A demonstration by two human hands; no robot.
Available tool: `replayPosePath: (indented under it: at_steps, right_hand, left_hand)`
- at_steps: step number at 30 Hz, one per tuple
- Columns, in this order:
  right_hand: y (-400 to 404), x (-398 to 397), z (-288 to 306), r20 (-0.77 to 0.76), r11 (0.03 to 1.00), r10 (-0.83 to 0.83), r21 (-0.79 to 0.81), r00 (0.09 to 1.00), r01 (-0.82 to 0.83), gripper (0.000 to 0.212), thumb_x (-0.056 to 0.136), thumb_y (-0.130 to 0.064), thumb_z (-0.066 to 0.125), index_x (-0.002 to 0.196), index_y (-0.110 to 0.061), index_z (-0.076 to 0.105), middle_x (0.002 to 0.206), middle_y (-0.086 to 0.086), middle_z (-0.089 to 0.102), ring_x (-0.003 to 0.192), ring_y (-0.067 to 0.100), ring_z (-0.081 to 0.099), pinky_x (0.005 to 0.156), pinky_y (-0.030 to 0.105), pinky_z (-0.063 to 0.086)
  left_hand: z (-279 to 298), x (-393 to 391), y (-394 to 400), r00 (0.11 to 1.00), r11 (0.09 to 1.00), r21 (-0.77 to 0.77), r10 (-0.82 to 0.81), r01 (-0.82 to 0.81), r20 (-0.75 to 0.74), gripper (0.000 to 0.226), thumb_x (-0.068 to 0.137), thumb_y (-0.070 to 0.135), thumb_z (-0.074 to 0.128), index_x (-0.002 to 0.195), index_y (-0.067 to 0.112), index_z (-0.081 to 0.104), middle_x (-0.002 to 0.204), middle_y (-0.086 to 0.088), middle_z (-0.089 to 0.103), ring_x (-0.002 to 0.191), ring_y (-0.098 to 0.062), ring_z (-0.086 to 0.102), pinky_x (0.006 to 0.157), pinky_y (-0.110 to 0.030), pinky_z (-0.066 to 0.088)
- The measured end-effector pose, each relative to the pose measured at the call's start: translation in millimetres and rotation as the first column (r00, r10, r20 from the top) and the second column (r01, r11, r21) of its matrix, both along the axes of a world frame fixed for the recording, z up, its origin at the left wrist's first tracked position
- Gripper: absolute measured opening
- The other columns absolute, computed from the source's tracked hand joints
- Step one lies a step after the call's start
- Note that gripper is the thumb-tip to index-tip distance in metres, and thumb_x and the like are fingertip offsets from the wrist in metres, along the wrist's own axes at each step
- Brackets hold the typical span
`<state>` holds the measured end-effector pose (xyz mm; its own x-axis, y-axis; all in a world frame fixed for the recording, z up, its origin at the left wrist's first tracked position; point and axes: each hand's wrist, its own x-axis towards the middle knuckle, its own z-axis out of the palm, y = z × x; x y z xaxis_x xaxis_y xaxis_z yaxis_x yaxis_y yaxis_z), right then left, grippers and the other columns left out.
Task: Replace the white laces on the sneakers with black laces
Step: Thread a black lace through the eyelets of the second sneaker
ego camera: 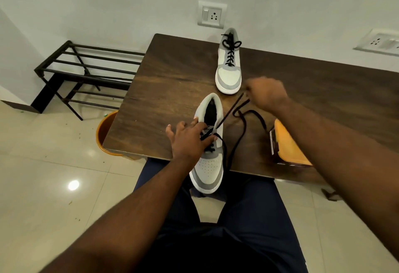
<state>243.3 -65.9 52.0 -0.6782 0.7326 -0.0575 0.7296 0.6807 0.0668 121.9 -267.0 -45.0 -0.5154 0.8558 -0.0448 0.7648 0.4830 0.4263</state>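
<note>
Table (172, 74): dark wood, centre frame.
Floor (54, 175): pale tiles.
My left hand (190, 141): steadies near sneaker (209, 164), fingers spread.
My right hand (266, 93): pinches black lace (230, 111).

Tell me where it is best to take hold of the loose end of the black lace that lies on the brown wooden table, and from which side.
Probably pinch the loose black lace at its curved stretch right of the near grey-and-white sneaker, coming from above. It lies slack and flat on the brown wooden table there, clear of the right hand and left hand.
</note>
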Motion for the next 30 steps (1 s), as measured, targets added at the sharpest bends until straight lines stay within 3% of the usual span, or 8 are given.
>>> replayPosePath:
  at_steps: [3, 7, 14, 17, 21, 24, 27, 30]
  right_hand:
    - [31.9, 9.6, 15.0, -0.148, 0.988, -0.152, -0.042, 0.977, 0.147, 0.017, 0.092, -0.03, 0.058, 0.103, -0.019, 0.063, 0.111, 0.014, 0.067, 0.101, 0.038, 0.062, 0.08, 0.04, 0.048]
    - [2.5, -1.0, 2.7, -0.238, 0.974, -0.024, -0.223, 0.971, -0.031, 0.039, 0.083, -0.029, 0.07, 0.12, -0.023, 0.059, 0.108, 0.007, 0.069, 0.099, 0.029, 0.064, 0.081, 0.038, 0.051]
    - [-59.4, -6.8, -69.7, -0.156, 0.904, 0.077, -0.407, 0.985, -0.135, 0.015, 0.089, -0.027, 0.062, 0.104, -0.025, 0.066, 0.105, -0.001, 0.068, 0.095, 0.019, 0.062, 0.077, 0.034, 0.051]
    - [-62.7, -5.4, -67.3, -0.137, 0.904, 0.178, -0.369, 0.975, -0.216, 0.019, 0.095, -0.024, 0.052, 0.11, -0.021, 0.064, 0.107, 0.0, 0.068, 0.096, 0.021, 0.063, 0.076, 0.033, 0.051]
    - [-46.7, 2.5, -41.1, 0.147, 0.941, 0.335, -0.1, 0.931, -0.323, 0.027, 0.099, -0.018, 0.039, 0.124, -0.023, 0.049, 0.106, -0.001, 0.059, 0.079, 0.02, 0.056, 0.054, 0.028, 0.035]
    - [-17.2, 12.9, -27.9, 0.235, 0.982, 0.168, 0.048, 0.957, -0.184, 0.031, 0.096, -0.013, 0.04, 0.122, -0.027, 0.051, 0.12, 0.003, 0.059, 0.105, 0.027, 0.062, 0.065, 0.033, 0.04]
    - [-3.0, 27.6, -34.1, 0.263, 0.997, -0.038, -0.058, 0.964, 0.055, 0.029, 0.095, -0.015, 0.042, 0.12, -0.024, 0.054, 0.126, 0.007, 0.059, 0.111, 0.031, 0.06, 0.077, 0.038, 0.045]
    - [-28.7, 30.6, -52.6, -0.008, 0.965, -0.002, -0.262, 1.0, -0.001, 0.019, 0.096, -0.029, 0.05, 0.11, -0.02, 0.058, 0.116, 0.006, 0.063, 0.105, 0.028, 0.06, 0.084, 0.039, 0.049]
  left_hand:
    - [-1.2, 2.3, -0.1, 1.0, 1.0, -0.004, 0.0, 0.0, -0.01, 0.049, 0.087, 0.067, 0.05, 0.124, 0.036, 0.056, 0.149, 0.009, 0.045, 0.136, -0.026, 0.033, 0.113, -0.057, 0.005]
    - [-5.7, 3.0, 1.9, 1.0, 1.0, 0.006, -0.001, 0.001, -0.003, 0.048, 0.088, 0.066, 0.049, 0.124, 0.036, 0.056, 0.149, 0.009, 0.045, 0.134, -0.025, 0.035, 0.113, -0.057, 0.007]
    - [-5.8, 3.7, 2.8, 1.0, 1.0, 0.004, 0.003, -0.003, -0.031, 0.045, 0.089, 0.064, 0.05, 0.122, 0.034, 0.057, 0.147, 0.01, 0.047, 0.132, -0.023, 0.037, 0.113, -0.055, 0.008]
    - [-8.0, 3.1, 2.0, 0.999, 1.0, 0.006, -0.001, 0.001, -0.035, 0.046, 0.089, 0.064, 0.05, 0.123, 0.034, 0.057, 0.146, 0.01, 0.048, 0.132, -0.024, 0.037, 0.113, -0.055, 0.008]
    - [-8.7, 3.2, 3.0, 0.999, 1.0, 0.0, -0.002, 0.002, -0.05, 0.045, 0.088, 0.066, 0.048, 0.117, 0.033, 0.058, 0.145, 0.008, 0.049, 0.131, -0.024, 0.039, 0.112, -0.057, 0.008]
    - [-7.6, 3.7, 3.9, 0.997, 1.0, -0.012, -0.004, 0.003, -0.078, 0.038, 0.089, 0.062, 0.047, 0.11, 0.031, 0.056, 0.142, 0.01, 0.05, 0.129, -0.023, 0.04, 0.112, -0.057, 0.007]
    - [-9.9, 5.3, 1.7, 0.998, 1.0, 0.021, 0.021, -0.02, -0.052, 0.035, 0.09, 0.06, 0.049, 0.109, 0.032, 0.056, 0.144, 0.011, 0.048, 0.128, -0.023, 0.041, 0.112, -0.056, 0.008]
    - [-11.4, 7.7, 1.1, 0.999, 0.999, 0.022, 0.026, -0.026, -0.02, 0.039, 0.09, 0.059, 0.052, 0.116, 0.031, 0.057, 0.149, 0.011, 0.044, 0.13, -0.023, 0.041, 0.113, -0.056, 0.009]
